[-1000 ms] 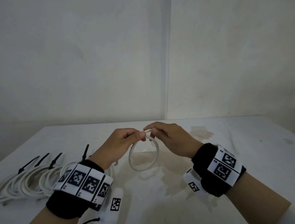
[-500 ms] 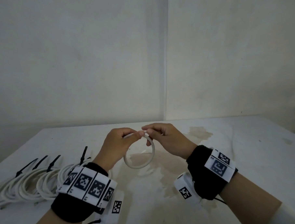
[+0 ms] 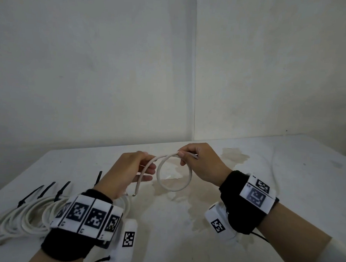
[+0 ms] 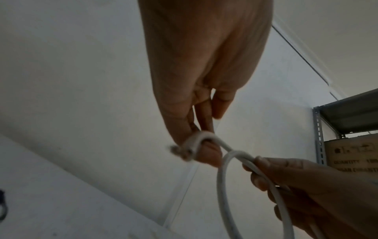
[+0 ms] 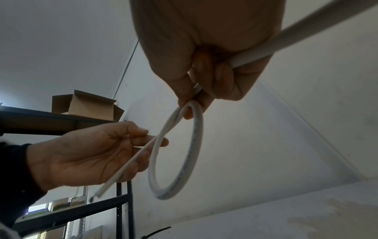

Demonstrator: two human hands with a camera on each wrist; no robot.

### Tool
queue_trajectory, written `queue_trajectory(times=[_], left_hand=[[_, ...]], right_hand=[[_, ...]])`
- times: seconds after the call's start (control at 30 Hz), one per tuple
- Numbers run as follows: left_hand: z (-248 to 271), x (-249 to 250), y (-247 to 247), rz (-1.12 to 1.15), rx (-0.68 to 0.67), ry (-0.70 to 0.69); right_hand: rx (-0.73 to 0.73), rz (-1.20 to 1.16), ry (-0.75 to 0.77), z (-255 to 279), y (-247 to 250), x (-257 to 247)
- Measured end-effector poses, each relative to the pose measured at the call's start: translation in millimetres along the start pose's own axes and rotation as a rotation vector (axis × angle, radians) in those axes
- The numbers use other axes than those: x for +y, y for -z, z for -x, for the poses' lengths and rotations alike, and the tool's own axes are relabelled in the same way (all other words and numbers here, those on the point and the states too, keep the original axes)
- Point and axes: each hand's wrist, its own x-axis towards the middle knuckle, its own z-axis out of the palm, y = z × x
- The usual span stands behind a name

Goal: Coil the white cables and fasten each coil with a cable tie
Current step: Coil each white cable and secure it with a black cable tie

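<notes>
A white cable (image 3: 172, 189) forms one round loop in the air above the table (image 3: 163, 245). My right hand (image 3: 184, 156) pinches the top of the loop where the cable crosses itself; the cable passes through its palm (image 5: 306, 32) and trails off to the right. My left hand (image 3: 150, 163) pinches the cable's short free end between thumb and fingers, left of the loop. That end (image 3: 136, 192) hangs down past the fingers with bare wire at its tip. The right wrist view shows the loop (image 5: 196, 137) and the left hand (image 5: 147, 140) beside it.
Several coiled white cables (image 3: 21, 219) fastened with black cable ties (image 3: 61, 187) lie at the table's left edge. The cable's loose length (image 3: 275, 175) lies on the table at the right. A stain (image 3: 234, 155) marks the middle. Walls meet behind; metal shelving (image 4: 319, 137) holds cardboard boxes.
My left hand has drawn away to the left with the cable's free end, which now hangs out straight. The right hand keeps the loop and has shifted slightly right.
</notes>
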Motion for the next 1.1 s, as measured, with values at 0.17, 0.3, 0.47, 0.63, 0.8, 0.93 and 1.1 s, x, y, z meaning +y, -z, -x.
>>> queue_trajectory(times=[0.17,0.3,0.47,0.63,0.8,0.93,1.1], left_hand=[[2.6,-1.3,7.8,0.055,-0.148,0.109],[1.0,-4.6,6.7,0.152,-0.143,0.11],[1.1,-13.9,-11.6,0.058,-0.027,-0.038],[4.1,-15.5,-23.0,0.119,-0.13,-0.037],[-0.1,-16.9,-22.5,-0.17,0.005,-0.212],[-4.6,-20.4,-21.0,-0.45,0.123,-0.383],[-6.3,-29.2,-21.4,-0.665,0.287,-0.558]], right_hand=[[0.056,0.031,-0.008,0.3,-1.0,4.2],[0.096,0.028,-0.007,1.3,-3.0,7.8],[0.133,-0.067,-0.034,2.0,-0.2,6.8],[0.117,-0.054,-0.037,6.0,-1.2,6.6],[0.112,-0.086,-0.034,9.4,-2.1,5.7],[0.099,-0.109,-0.023,10.6,-4.2,1.8],[0.084,-0.196,-0.026,13.2,-2.7,-2.4]])
